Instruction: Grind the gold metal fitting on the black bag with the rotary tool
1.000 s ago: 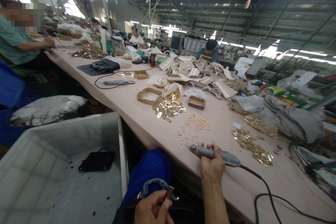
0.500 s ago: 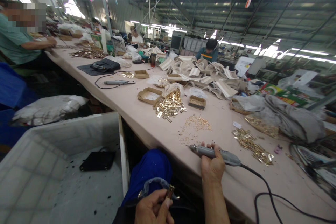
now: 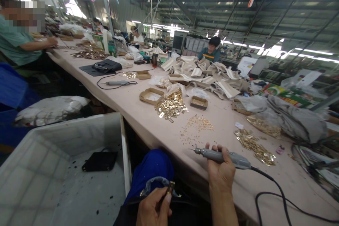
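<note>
- Now starting well left of the left hand [image 3: 153,209], with a white bin [image 3: 87,130] and, inside it, a flat black item [image 3: 99,161].
- Looking far beyond those fingers, over the pinkish table [image 3: 132,102], to a black bag [image 3: 107,66] and, nearer, a spare driver [image 3: 116,83] lying flat.
- Dropping back to just beyond the fingertips: past a plastic-wrapped loop [image 3: 156,180] to a blue-clad knee [image 3: 153,164].
- And pinching, yes, pinching a gold piece [image 3: 170,186] between left thumb and fingers, one end poking out above the fingertips.
- Out past that pinch, passing a cardboard box [image 3: 148,99] and, touching it, a gold heap [image 3: 172,107].
- Beyond and between both sets of fingers, reaching a scatter of tiny gold bits [image 3: 197,123], then a small dark box [image 3: 199,106].
- Curling the fingers of the right hand [image 3: 221,173] round a grey driver [image 3: 214,154], thumb over it, tip pointing left.
- Finishing right of those fingers, along a black cable [image 3: 267,174], past another gold heap [image 3: 254,146].
</note>
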Demonstrator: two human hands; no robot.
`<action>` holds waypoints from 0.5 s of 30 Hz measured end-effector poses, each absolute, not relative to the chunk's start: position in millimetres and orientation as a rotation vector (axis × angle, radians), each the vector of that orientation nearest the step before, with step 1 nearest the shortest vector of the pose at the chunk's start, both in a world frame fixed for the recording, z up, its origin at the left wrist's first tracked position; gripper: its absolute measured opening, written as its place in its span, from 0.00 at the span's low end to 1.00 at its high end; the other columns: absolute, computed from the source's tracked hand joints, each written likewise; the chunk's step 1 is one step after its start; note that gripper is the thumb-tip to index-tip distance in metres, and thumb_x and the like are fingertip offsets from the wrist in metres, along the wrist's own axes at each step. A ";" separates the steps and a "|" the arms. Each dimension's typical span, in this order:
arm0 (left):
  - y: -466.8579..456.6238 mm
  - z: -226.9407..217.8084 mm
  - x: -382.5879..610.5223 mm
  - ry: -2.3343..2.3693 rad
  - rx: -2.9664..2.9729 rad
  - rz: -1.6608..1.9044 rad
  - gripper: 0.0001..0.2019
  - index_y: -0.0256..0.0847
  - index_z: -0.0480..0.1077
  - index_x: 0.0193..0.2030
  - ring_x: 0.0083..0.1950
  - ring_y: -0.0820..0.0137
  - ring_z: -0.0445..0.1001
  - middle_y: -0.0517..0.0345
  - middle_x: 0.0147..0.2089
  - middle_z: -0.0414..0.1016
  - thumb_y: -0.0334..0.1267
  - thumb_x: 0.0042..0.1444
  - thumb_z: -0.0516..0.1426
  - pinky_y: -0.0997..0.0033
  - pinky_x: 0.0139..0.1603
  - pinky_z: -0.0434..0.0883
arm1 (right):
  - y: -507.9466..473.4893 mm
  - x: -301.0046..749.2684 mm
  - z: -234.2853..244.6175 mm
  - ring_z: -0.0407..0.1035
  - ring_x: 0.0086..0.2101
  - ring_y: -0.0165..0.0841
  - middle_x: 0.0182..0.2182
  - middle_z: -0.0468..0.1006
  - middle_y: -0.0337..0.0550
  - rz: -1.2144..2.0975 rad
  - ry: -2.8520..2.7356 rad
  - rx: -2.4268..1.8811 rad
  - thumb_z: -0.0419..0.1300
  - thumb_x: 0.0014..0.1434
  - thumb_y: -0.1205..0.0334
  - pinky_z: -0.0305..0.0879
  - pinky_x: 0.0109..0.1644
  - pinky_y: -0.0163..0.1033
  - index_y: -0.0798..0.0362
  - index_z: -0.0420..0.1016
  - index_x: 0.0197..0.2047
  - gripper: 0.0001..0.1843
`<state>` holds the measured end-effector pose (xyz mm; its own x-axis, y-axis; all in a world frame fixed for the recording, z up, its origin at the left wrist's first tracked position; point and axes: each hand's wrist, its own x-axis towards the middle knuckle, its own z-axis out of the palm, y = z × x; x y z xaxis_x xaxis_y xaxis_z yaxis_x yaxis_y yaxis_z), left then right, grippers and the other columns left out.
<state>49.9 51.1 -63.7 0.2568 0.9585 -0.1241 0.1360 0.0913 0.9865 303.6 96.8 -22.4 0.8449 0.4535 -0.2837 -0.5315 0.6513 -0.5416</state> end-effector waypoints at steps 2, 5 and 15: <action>51.9 -60.0 50.5 1.108 1.374 0.911 0.21 0.39 0.83 0.44 0.27 0.69 0.78 0.53 0.31 0.78 0.54 0.65 0.57 0.76 0.26 0.73 | 89.7 297.9 -8.9 0.67 0.36 0.28 0.37 0.71 0.35 0.564 0.092 -0.641 0.68 0.56 0.70 0.72 0.60 0.59 0.54 0.69 0.38 0.11; 52.8 -53.6 51.4 1.118 1.336 0.863 0.19 0.37 0.82 0.46 0.27 0.68 0.79 0.53 0.29 0.79 0.50 0.65 0.57 0.76 0.28 0.75 | 81.2 293.3 5.6 0.67 0.36 0.27 0.37 0.71 0.35 0.557 0.047 -0.626 0.68 0.55 0.71 0.74 0.57 0.55 0.54 0.68 0.37 0.12; 51.4 -44.3 50.9 1.178 1.242 0.743 0.20 0.32 0.80 0.47 0.25 0.67 0.77 0.51 0.24 0.79 0.48 0.62 0.58 0.74 0.28 0.73 | 83.3 332.2 -36.6 0.67 0.34 0.26 0.36 0.72 0.34 0.500 0.161 -0.703 0.66 0.56 0.72 0.76 0.55 0.54 0.54 0.70 0.38 0.10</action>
<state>50.9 51.4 -44.3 0.2811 0.9233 -0.2617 0.1615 0.2233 0.9613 332.2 83.3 -36.6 0.8707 0.3852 -0.3059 -0.4913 0.6509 -0.5787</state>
